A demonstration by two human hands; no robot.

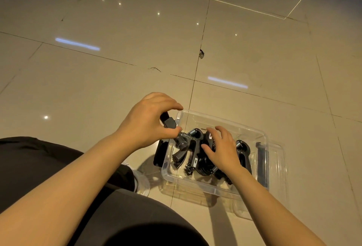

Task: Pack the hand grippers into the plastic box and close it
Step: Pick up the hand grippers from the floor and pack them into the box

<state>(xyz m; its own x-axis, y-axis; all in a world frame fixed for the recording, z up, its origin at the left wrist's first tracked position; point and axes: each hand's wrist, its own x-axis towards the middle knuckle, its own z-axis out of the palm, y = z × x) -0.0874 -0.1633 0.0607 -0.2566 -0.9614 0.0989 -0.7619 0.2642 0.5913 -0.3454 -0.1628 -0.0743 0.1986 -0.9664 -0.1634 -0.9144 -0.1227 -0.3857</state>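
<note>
A clear rectangular plastic box (pixel 252 134) sits on the glossy beige tiled floor (pixel 117 59), and the black hand grippers with coiled metal springs (pixel 191 153) lie heaped inside it, directly under both hands. The left hand (pixel 148 122) hovers at the box's left rim, thumb and fingers curled and pinching the knob end of one gripper that juts over the edge — a black handle (pixel 166 121) shows under its palm. The right hand (pixel 221 147) rests on top of the heap in the middle of the box, fingers spread and only lightly bent, pressing down rather than gripping.

At least three grippers can be made out — the pile is too tangled for an exact count. One box, and one clear plastic lid (pixel 278 167) lying flat under and to the right of it. Another black piece (pixel 158 155) rests on the floor just outside the box's left wall. The grippers are matte black, with curved handles, silver springs and small white labels. The person's dark-clad legs (pixel 98 206) fill the lower left.
</note>
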